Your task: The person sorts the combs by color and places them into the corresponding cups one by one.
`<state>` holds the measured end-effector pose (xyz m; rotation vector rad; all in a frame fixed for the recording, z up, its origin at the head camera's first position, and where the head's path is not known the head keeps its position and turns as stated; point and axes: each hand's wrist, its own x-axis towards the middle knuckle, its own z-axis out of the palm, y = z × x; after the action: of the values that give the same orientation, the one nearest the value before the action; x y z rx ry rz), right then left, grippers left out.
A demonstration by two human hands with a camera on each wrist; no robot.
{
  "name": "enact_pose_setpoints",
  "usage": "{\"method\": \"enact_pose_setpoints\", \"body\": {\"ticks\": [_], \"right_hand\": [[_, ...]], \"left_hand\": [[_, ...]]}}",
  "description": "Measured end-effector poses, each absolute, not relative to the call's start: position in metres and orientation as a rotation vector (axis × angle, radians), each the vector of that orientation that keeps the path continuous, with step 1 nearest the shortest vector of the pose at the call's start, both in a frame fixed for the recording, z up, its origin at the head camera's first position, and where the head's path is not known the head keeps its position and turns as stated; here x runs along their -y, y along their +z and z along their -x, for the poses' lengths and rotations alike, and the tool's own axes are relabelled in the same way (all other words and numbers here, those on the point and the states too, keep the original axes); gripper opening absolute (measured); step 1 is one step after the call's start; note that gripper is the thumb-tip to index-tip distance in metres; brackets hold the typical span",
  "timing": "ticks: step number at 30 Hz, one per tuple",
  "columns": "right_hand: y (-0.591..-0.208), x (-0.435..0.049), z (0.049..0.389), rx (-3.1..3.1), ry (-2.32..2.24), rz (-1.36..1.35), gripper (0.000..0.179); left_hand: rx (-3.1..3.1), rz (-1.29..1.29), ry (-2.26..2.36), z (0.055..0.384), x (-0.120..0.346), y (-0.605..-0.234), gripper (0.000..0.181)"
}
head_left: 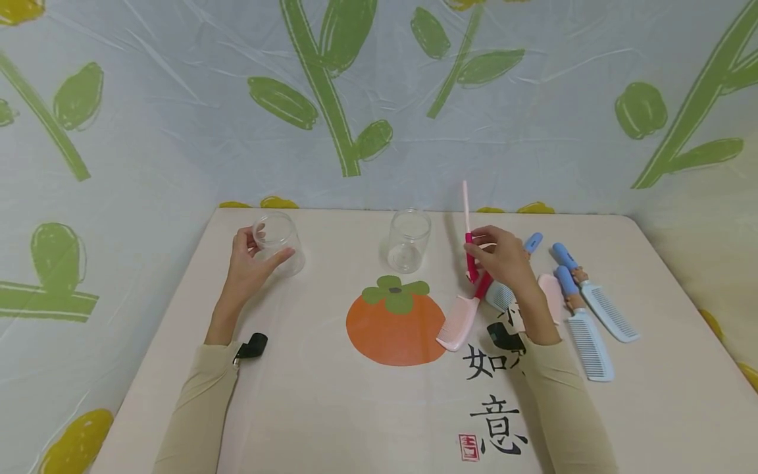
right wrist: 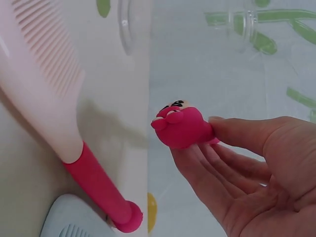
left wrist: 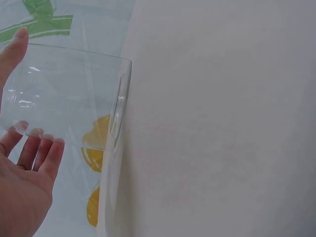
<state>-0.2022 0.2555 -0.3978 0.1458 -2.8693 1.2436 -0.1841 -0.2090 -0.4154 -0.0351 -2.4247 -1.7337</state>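
My left hand (head_left: 247,264) grips a clear cup (head_left: 289,245) at the table's back left, thumb on one side and fingers on the other. In the left wrist view the cup (left wrist: 64,98) is see-through, and fingertips press its wall. My right hand (head_left: 510,260) pinches a comb by its magenta handle (head_left: 470,250); the pale pink toothed part stands upright above. The handle's end carries a small cartoon head (right wrist: 180,126), seen in the right wrist view. Below that hand lies another pink comb (head_left: 458,322) with a magenta handle.
A second clear cup (head_left: 408,243) stands at the back middle. Light blue combs (head_left: 591,345) with blue handles lie on the right, one partly hidden by my right hand. A pale pink piece (head_left: 551,296) shows beside the right wrist. Fabric walls (head_left: 195,131) surround the table (head_left: 308,408).
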Motion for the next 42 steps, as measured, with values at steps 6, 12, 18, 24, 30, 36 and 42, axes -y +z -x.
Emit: {"method": "enact_pose_setpoints", "body": {"ticks": [6, 12, 18, 24, 30, 36, 42], "right_hand": [[-0.393, -0.253, 0.2, 2.814, 1.306, -0.129, 0.043], [-0.386, -0.249, 0.196, 2.765, 1.366, -0.153, 0.043], [-0.374, -0.243, 0.189, 2.713, 1.383, -0.181, 0.044], [-0.365, -0.237, 0.184, 2.627, 1.428, -0.226, 0.045], [-0.358, -0.23, 0.18, 2.548, 1.444, -0.305, 0.042], [-0.351, -0.223, 0.173, 2.489, 1.447, -0.398, 0.04], [-0.345, -0.216, 0.166, 2.43, 1.5, -0.486, 0.039]], "left_hand": [[2.436, -0.001, -1.739, 0.185, 0.209, -0.417, 0.079], [2.439, 0.009, -1.736, 0.185, 0.208, -0.417, 0.079], [2.452, 0.02, -1.701, 0.185, 0.208, -0.417, 0.079], [2.444, 0.005, -1.725, 0.191, 0.214, -0.426, 0.078], [2.44, 0.028, -1.705, 0.2, 0.222, -0.444, 0.081], [2.449, 0.023, -1.677, 0.2, 0.223, -0.447, 0.084], [2.434, 0.026, -1.675, 0.2, 0.223, -0.448, 0.086]]}}
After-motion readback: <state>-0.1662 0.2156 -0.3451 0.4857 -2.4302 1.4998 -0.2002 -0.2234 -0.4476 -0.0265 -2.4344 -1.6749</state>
